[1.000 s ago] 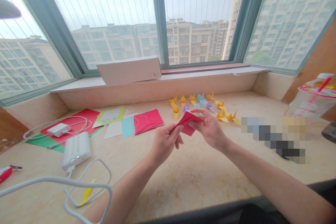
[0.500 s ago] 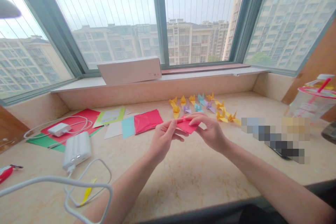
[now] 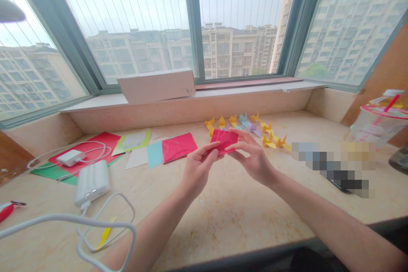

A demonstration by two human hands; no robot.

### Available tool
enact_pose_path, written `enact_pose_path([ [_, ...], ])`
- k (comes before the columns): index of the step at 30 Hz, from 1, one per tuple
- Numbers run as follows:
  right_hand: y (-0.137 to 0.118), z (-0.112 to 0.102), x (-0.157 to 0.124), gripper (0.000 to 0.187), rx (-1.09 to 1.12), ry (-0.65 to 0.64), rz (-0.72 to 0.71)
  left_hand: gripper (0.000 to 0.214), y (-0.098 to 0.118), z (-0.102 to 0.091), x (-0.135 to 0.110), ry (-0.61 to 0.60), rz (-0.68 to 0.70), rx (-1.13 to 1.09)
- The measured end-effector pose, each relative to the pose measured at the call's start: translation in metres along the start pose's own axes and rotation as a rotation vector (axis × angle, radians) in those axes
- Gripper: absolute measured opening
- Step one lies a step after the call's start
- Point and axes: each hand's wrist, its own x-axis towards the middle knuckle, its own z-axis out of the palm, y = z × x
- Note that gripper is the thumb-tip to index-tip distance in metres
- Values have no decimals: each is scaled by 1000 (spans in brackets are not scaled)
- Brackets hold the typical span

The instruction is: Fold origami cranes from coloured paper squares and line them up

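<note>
The left hand [image 3: 198, 173] and right hand [image 3: 255, 160] pinch, held close together.

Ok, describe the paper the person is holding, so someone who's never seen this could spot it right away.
Start at the wide window and drop to the stone counter beneath it. Near the middle, in front of a row of small origami cranes, look for a small folded red paper. Unlike the flat red paper lying beside it, this one is lifted off the counter, held between the left hand and right hand.
</note>
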Motion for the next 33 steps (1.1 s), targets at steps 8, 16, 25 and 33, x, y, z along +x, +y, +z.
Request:
enact_pose_path([
  [8,0,3,2,8,162,149,105,31,0,1,-4,-84,52,84],
  [16,2,8,6,12,339,239,236,23,-6,3,-5,-86,111,58],
  [25,6,13,7,39,522,230,327,50,-4,5,-2,-47,-13,63],
  [33,8,5,2,44,64,3,255,22,-8,-5,1,-127,0,332],
])
